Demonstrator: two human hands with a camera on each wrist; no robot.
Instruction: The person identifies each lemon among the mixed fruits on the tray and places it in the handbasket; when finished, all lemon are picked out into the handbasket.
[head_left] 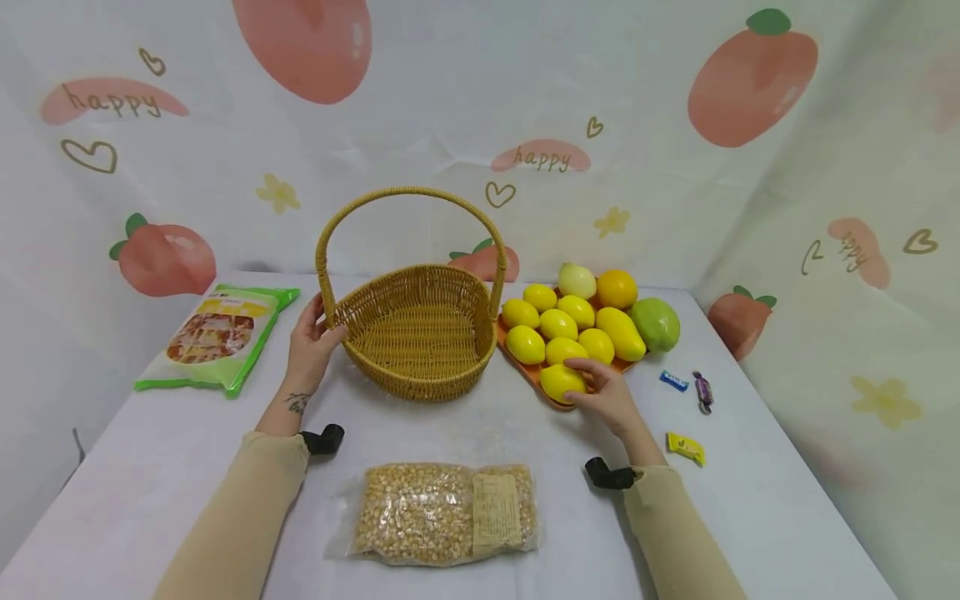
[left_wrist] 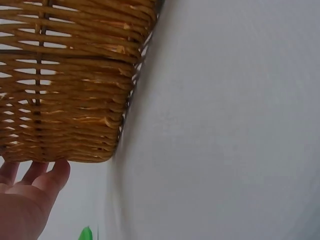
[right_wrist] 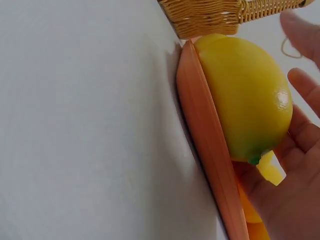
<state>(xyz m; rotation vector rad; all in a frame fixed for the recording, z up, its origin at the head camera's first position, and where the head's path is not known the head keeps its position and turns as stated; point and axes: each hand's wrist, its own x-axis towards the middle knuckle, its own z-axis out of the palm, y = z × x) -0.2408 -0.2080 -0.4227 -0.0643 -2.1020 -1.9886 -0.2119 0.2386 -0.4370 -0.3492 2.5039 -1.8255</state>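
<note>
Head view gives the full layout: wicker basket [head_left: 417, 333] centre of the white table [head_left: 150, 467], nothing in it, handle arching over. Orange tray [head_left: 534, 372] touching its right side, holding yellow lemons, a pale onion-like fruit [head_left: 577, 280], an orange [head_left: 617, 288], a long yellow mango [head_left: 621, 332] and a green mango [head_left: 656, 324].

Left hand [head_left: 310, 344] on the basket's left wall near the handle base, fingers lightly curved against the weave, thumb towards the rim. Left wrist view shows only the wicker wall [left_wrist: 65, 80] close up with fingertips [left_wrist: 55, 175] touching its lower edge; can't tell from there how firm the hold is.

Right hand [head_left: 603, 393] cups the nearest lemon [head_left: 561, 382] at the tray's front corner, fingers curved over it. Right wrist view adds what the head view hides: the lemon [right_wrist: 245, 95] sits against the tray rim [right_wrist: 205, 135], palm and fingers [right_wrist: 300, 130] wrapped behind it, basket weave just past the tray end.

Also on the table: bag of corn kernels [head_left: 442, 512] near the person, green-edged snack pack [head_left: 217, 336] far left, three wrapped sweets [head_left: 686, 447] right of the tray
</note>
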